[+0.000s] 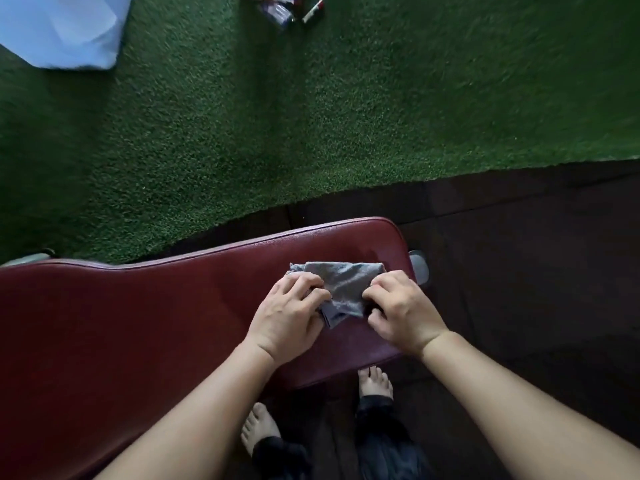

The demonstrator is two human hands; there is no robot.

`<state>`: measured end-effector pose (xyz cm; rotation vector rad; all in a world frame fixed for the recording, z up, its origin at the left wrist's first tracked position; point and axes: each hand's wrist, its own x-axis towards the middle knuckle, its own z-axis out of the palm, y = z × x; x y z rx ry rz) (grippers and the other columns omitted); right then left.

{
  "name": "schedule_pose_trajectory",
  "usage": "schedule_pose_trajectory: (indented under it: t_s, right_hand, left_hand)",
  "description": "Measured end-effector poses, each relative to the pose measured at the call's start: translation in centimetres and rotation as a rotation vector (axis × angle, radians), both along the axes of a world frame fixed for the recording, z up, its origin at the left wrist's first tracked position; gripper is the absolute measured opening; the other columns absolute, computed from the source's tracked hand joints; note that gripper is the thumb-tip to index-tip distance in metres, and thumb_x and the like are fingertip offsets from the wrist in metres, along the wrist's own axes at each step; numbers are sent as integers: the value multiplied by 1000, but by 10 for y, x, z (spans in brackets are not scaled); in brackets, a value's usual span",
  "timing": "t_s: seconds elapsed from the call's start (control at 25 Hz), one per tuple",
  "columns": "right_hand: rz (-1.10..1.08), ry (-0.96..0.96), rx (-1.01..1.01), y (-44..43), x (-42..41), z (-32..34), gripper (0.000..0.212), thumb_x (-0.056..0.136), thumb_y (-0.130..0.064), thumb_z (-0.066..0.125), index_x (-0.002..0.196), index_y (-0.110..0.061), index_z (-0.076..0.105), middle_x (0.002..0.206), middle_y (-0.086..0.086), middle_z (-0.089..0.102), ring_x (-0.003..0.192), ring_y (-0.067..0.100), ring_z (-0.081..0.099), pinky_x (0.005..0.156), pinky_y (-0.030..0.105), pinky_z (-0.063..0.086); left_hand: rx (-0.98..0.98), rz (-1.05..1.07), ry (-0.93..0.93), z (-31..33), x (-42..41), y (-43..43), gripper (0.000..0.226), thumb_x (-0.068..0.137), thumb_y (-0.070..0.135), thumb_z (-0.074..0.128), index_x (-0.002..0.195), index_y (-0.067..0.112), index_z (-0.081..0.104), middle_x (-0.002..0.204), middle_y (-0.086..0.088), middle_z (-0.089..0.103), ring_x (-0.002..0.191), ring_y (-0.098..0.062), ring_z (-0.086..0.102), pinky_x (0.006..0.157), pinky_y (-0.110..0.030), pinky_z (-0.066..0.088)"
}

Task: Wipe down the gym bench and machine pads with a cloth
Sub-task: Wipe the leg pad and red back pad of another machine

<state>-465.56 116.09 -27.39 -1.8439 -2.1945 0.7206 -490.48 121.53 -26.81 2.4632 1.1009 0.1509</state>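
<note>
A dark red padded gym bench (138,323) runs from the lower left to the middle of the view, its rounded end at the right. A grey cloth (346,285) lies bunched on the pad near that end. My left hand (287,313) grips the cloth's left side with curled fingers. My right hand (401,310) pinches its right side. The cloth's lower part is hidden between the two hands.
Green artificial turf (311,116) covers the floor beyond the bench, and dark flooring (519,254) lies to the right. A white sheet (59,26) sits at the top left. Small items (291,8) lie on the turf at the top. My bare feet (375,381) stand below the bench.
</note>
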Motion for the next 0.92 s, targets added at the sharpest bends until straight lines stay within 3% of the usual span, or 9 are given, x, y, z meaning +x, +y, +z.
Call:
schedule_pose_trajectory:
  t_s: [0.12,0.24,0.32,0.44,0.6,0.8,0.84,0.92]
  right_hand:
    - [-283,77,64,-4,-23,14,43,88,-30,60,121,-5,70,131,14,62,128,32,52,112,47,43]
    - [-502,109,-129,10,-70,17,67,102,-41,49,156,-2,39,167,18,25,157,31,16,128,44,17]
    - [-740,162,-251,26,-96,12,75,107,-44,42,162,0,17,172,18,2,159,28,-2,129,41,2]
    - [-935,176,-310,43,-122,-2,84,106,-51,39,161,5,9,170,23,-3,159,33,-5,129,42,-4]
    - [-658,-19,-188,36,-127,-26,90,101,-58,29,157,10,18,168,30,6,158,42,3,129,49,5]
    - [176,-323,45,32,-36,-30,87,95,-58,42,161,-4,22,170,17,15,158,34,13,122,53,27]
    - [192,-350,47,33,-25,-22,90,93,-60,42,163,-8,17,172,13,12,159,31,10,123,51,24]
    - [-41,-268,21,30,-28,-7,93,93,-62,40,164,-10,11,173,9,4,160,25,2,127,45,13]
  left_hand:
    - [-25,31,-27,12,-10,10,46,85,22,58,130,19,65,140,-2,58,133,-29,52,117,-45,38]
    - [16,132,19,13,-30,27,49,91,29,51,138,18,61,150,-2,53,142,-29,46,119,-50,35]
    - [37,186,49,12,-43,38,50,91,31,49,138,17,61,151,-3,53,142,-29,45,119,-50,35]
    - [55,240,55,10,-60,45,48,90,31,51,134,18,63,147,-2,55,136,-29,48,119,-45,35]
    - [57,264,50,7,-74,43,49,90,34,51,135,18,63,150,0,54,141,-26,44,120,-48,34]
    - [38,216,137,1,-74,39,61,92,40,46,151,21,49,164,2,37,156,-19,24,127,-47,21]
    - [36,206,164,0,-72,39,64,93,42,44,154,22,46,166,3,33,157,-18,21,127,-47,20]
    - [29,216,196,-1,-69,40,66,95,44,39,158,22,40,169,3,29,158,-18,18,128,-47,19]
